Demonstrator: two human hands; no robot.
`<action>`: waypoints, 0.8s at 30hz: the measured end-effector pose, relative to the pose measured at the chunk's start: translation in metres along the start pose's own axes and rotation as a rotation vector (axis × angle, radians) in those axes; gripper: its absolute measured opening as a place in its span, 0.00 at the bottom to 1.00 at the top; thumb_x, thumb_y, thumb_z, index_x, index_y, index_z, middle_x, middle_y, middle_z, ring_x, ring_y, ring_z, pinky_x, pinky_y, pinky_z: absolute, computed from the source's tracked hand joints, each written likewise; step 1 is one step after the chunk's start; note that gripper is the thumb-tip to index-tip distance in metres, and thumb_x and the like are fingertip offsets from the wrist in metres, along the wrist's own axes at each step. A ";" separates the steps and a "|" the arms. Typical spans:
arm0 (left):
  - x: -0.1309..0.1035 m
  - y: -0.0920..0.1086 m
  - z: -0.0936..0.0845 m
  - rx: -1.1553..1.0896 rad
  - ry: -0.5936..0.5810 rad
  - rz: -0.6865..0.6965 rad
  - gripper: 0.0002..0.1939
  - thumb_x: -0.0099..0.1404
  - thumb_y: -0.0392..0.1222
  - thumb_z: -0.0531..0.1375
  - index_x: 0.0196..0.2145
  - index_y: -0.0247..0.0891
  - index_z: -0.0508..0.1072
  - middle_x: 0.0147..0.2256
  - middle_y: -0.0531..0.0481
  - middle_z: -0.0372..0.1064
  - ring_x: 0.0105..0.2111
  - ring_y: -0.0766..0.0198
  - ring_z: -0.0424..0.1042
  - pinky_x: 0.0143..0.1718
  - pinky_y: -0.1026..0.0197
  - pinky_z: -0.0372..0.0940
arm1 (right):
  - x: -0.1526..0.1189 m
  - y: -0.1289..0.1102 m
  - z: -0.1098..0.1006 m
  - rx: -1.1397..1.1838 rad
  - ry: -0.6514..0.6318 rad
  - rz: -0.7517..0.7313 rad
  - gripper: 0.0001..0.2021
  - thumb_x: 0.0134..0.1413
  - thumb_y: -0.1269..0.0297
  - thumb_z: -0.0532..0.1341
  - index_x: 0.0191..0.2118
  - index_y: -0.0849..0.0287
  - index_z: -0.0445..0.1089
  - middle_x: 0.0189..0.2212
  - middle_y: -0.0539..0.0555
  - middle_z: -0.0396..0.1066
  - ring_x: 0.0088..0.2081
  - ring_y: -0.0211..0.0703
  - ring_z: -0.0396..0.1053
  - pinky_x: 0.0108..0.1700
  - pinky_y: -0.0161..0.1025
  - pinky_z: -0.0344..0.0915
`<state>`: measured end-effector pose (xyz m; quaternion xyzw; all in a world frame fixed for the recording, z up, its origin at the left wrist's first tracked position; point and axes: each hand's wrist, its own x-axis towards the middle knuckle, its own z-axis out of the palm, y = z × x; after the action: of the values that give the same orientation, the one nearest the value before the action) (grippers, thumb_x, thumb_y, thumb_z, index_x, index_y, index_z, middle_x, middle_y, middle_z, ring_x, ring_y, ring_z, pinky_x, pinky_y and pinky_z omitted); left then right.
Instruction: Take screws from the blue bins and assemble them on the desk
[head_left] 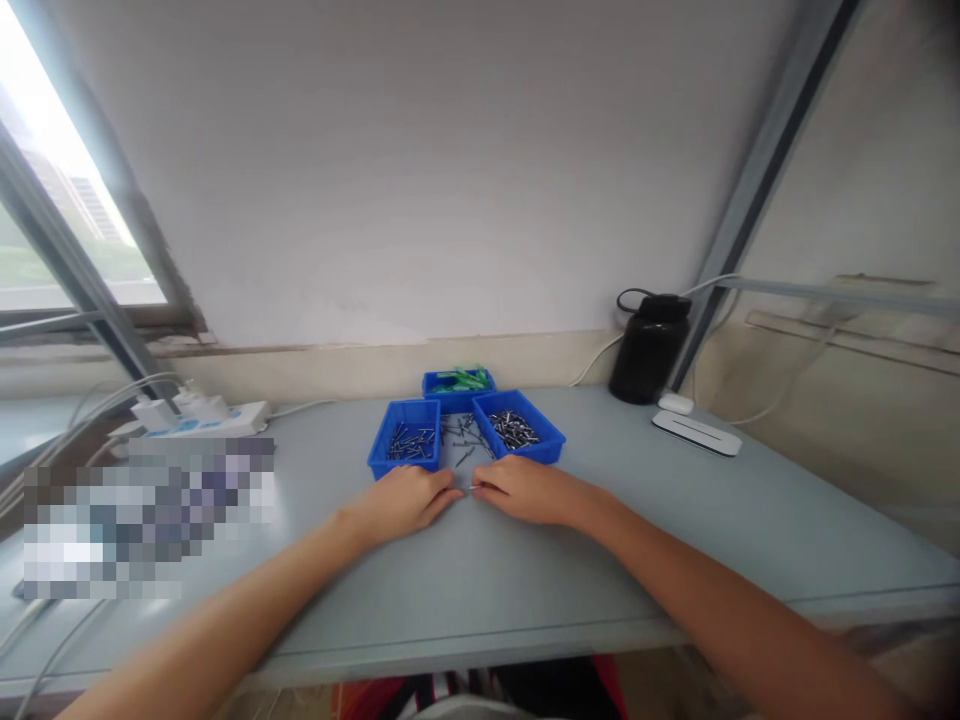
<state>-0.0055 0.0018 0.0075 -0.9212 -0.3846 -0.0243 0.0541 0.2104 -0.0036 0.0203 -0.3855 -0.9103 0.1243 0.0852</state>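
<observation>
My left hand and my right hand rest on the grey table, fingertips nearly meeting just in front of the trays. Between the fingertips a small metal screw shows; my right hand seems to pinch it, though it is too small to be sure. Just beyond my left hand a blue tray holds dark screws. Another blue tray, beyond my right hand, holds shinier screws. Loose screws lie on the table between them. A third blue tray behind holds green parts.
A white power strip with plugged chargers and cables sits at the left by the window. A black bottle stands at the back right against the wall, with a flat white device beside it. A blurred patch covers the near left.
</observation>
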 end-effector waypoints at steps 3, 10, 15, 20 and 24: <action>-0.001 0.000 0.001 0.010 0.006 0.005 0.21 0.72 0.49 0.42 0.35 0.36 0.69 0.26 0.47 0.71 0.26 0.59 0.72 0.27 0.62 0.61 | 0.001 0.000 0.001 -0.043 0.007 -0.032 0.14 0.65 0.64 0.48 0.34 0.60 0.69 0.31 0.55 0.72 0.32 0.42 0.68 0.33 0.36 0.57; -0.002 0.001 -0.003 -0.064 0.050 0.033 0.19 0.73 0.46 0.42 0.35 0.36 0.68 0.27 0.49 0.70 0.28 0.62 0.72 0.31 0.63 0.63 | 0.000 -0.001 0.000 -0.048 0.024 -0.090 0.15 0.66 0.65 0.46 0.33 0.60 0.68 0.27 0.53 0.70 0.30 0.40 0.66 0.32 0.36 0.58; -0.001 0.003 -0.001 -0.181 0.175 0.141 0.15 0.72 0.47 0.47 0.41 0.37 0.68 0.36 0.48 0.70 0.34 0.64 0.71 0.36 0.62 0.65 | -0.001 -0.005 -0.001 0.104 -0.016 -0.107 0.14 0.65 0.68 0.48 0.30 0.61 0.67 0.24 0.51 0.68 0.26 0.37 0.64 0.30 0.34 0.58; -0.001 0.001 0.002 -0.130 0.217 0.194 0.15 0.72 0.45 0.46 0.40 0.37 0.70 0.34 0.49 0.70 0.34 0.65 0.70 0.35 0.63 0.64 | 0.001 -0.002 0.001 0.155 -0.024 -0.109 0.15 0.65 0.66 0.49 0.30 0.61 0.68 0.24 0.51 0.68 0.26 0.37 0.65 0.30 0.34 0.58; -0.002 0.000 0.002 -0.076 0.236 0.220 0.16 0.72 0.44 0.46 0.40 0.37 0.71 0.34 0.49 0.69 0.35 0.65 0.70 0.35 0.64 0.63 | 0.001 -0.004 -0.003 0.145 -0.043 -0.077 0.15 0.65 0.65 0.50 0.30 0.62 0.69 0.24 0.51 0.68 0.26 0.37 0.64 0.30 0.34 0.58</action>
<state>-0.0066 0.0006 0.0050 -0.9499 -0.2711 -0.1406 0.0661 0.2076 -0.0053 0.0243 -0.3401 -0.9148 0.1946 0.0981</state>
